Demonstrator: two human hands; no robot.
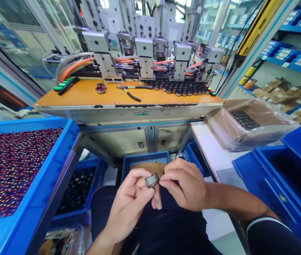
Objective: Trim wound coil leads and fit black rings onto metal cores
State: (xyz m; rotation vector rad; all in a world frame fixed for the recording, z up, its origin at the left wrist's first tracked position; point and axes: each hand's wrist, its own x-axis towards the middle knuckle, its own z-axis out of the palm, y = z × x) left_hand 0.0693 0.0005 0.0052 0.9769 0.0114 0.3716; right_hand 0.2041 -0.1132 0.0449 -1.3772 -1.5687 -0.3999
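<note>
A small round motor stator (pixel 152 180) with a grey metal rim and dark edges is gripped between the thumb and fingers of my left hand (pixel 131 202), above my lap. At its right side, my right hand (pixel 186 184) has thumb and forefinger pinched together, right up against the edge. Whatever those fingertips hold is too small to make out. Farther off on the orange bench top (pixel 81 95) lie another stator (pixel 100 88) with reddish windings and a pair of cutting pliers (pixel 131 92).
Rows of dark cylindrical parts (pixel 182 88) stand before the machine (pixel 145 53). On my left is a blue bin (pixel 70 134) full of reddish wound parts. A plastic-lined carton (pixel 219 131) and blue bins (pixel 256 170) are at right. Below my hands sits a blue tray (pixel 146 156).
</note>
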